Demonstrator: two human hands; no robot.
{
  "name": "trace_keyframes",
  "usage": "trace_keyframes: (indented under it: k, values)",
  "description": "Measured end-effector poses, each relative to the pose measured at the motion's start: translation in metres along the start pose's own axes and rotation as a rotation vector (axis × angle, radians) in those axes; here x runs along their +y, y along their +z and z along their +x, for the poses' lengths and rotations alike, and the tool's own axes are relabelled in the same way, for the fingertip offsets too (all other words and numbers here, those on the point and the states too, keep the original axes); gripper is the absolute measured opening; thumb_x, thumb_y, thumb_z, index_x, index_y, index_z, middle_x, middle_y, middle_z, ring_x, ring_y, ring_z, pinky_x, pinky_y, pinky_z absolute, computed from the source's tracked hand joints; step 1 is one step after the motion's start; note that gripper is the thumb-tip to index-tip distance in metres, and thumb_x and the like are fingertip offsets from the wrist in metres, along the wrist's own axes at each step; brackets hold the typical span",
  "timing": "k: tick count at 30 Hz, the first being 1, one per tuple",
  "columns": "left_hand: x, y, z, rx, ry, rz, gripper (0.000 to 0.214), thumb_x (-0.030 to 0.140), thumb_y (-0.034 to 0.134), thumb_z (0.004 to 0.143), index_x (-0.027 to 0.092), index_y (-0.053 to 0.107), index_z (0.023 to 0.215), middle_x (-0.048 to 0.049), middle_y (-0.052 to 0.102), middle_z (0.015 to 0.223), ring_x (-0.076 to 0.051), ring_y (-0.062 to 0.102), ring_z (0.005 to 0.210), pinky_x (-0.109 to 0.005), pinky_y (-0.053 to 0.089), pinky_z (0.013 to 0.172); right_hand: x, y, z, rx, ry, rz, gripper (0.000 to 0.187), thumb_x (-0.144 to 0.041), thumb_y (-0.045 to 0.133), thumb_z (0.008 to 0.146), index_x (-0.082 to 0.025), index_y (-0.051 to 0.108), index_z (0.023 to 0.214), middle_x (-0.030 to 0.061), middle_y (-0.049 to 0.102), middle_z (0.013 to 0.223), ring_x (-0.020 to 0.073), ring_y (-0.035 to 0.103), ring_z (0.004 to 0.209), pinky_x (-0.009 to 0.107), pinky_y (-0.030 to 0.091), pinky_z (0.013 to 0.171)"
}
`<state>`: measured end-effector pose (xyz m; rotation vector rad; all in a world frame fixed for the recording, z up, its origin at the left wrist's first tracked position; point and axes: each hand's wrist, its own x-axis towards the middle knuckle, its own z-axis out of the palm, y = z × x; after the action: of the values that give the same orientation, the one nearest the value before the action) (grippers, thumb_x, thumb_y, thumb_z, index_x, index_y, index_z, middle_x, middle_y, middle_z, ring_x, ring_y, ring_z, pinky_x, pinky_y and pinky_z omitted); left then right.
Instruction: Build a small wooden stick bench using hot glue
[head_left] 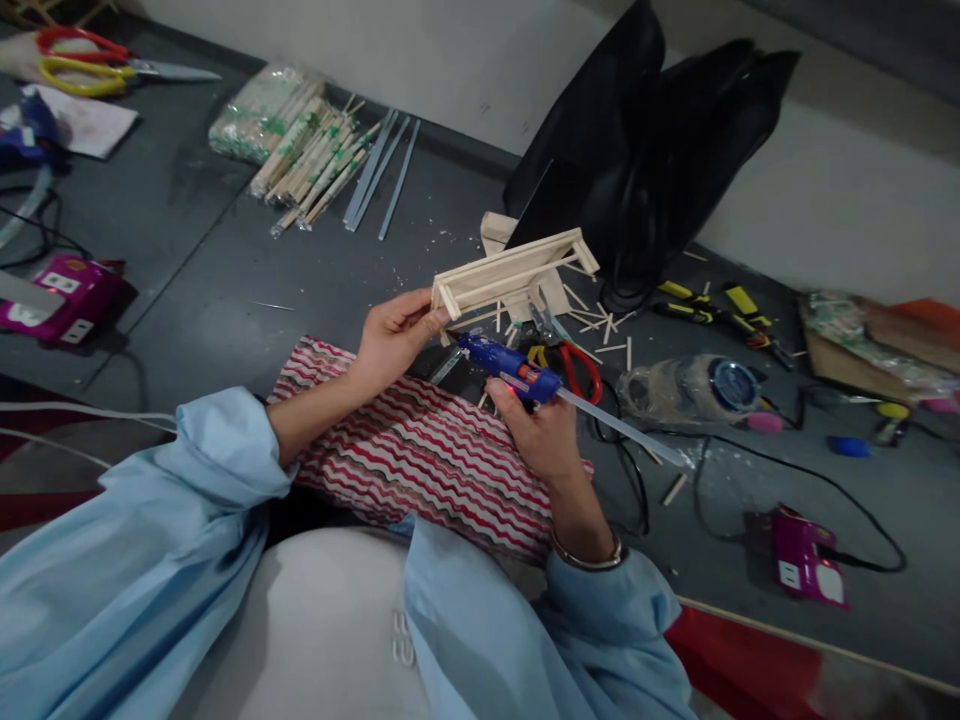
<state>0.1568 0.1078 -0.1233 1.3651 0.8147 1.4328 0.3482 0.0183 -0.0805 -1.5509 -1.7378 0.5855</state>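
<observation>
My left hand pinches the near end of a small wooden stick frame, which is held tilted above the table. Wrapped in my right hand is a blue hot glue gun with a small red light showing. A long clear glue stick sticks out of its back. The gun's nozzle points at the frame's near lower corner, close to my left fingers; whether it touches the wood I cannot tell. Beneath both forearms lies a red-and-white wavy-striped cloth.
Cut sticks, red-handled scissors, yellow-black pliers and a plastic bottle lie right. A black bag leans on the wall. Bundled sticks lie at the back. A cord runs to a magenta socket box. Another person's hand is far left.
</observation>
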Motion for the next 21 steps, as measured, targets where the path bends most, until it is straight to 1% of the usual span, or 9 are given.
trace_keyframes:
  k: [4, 7, 15, 18, 21]
  values:
    - [-0.0002, 0.0004, -0.0005, 0.0, -0.035, -0.001, 0.036, 0.049, 0.075, 0.083, 0.022, 0.079, 0.106, -0.005, 0.079, 0.106, -0.019, 0.072, 0.098, -0.033, 0.057, 0.092, -0.0007, 0.001, -0.0002, -0.01, 0.013, 0.001, 0.023, -0.046, 0.061, 0.089, -0.025, 0.071, 0.085, 0.0033, 0.075, 0.084, 0.0247, 0.07, 0.091, 0.039, 0.056, 0.088]
    - [0.0007, 0.0004, -0.0004, 0.0, -0.035, -0.001, 0.038, 0.051, 0.076, 0.082, 0.021, 0.079, 0.105, -0.0054, 0.079, 0.105, -0.02, 0.073, 0.098, -0.034, 0.057, 0.093, -0.0008, 0.0017, -0.0001, -0.012, 0.013, 0.002, 0.024, -0.046, 0.06, 0.09, -0.026, 0.071, 0.086, 0.0034, 0.075, 0.084, 0.0245, 0.069, 0.091, 0.039, 0.056, 0.088]
    - [0.0028, 0.001, 0.0008, -0.009, -0.01, 0.03, 0.041, 0.054, 0.075, 0.082, 0.021, 0.08, 0.105, -0.0049, 0.079, 0.107, -0.02, 0.073, 0.099, -0.032, 0.058, 0.092, 0.0012, 0.0028, 0.0012, -0.025, -0.003, -0.003, 0.026, -0.047, 0.058, 0.091, -0.025, 0.071, 0.087, 0.0042, 0.076, 0.088, 0.0247, 0.07, 0.091, 0.039, 0.055, 0.088]
    - [0.0028, 0.0015, 0.0009, -0.01, 0.006, 0.022, 0.04, 0.054, 0.075, 0.082, 0.022, 0.08, 0.104, -0.0048, 0.08, 0.105, -0.019, 0.073, 0.098, -0.032, 0.058, 0.091, 0.0029, 0.0036, 0.0008, -0.014, -0.009, 0.001, 0.027, -0.048, 0.058, 0.09, -0.024, 0.071, 0.09, 0.0049, 0.076, 0.092, 0.0244, 0.07, 0.091, 0.039, 0.055, 0.088]
    - [0.0031, 0.002, 0.0007, -0.007, -0.006, 0.017, 0.04, 0.055, 0.075, 0.081, 0.022, 0.08, 0.102, -0.0046, 0.08, 0.103, -0.019, 0.073, 0.097, -0.032, 0.059, 0.09, 0.0036, 0.004, 0.0002, -0.012, -0.009, 0.002, 0.025, -0.047, 0.059, 0.09, -0.025, 0.071, 0.091, 0.0045, 0.076, 0.091, 0.0241, 0.07, 0.091, 0.039, 0.055, 0.088]
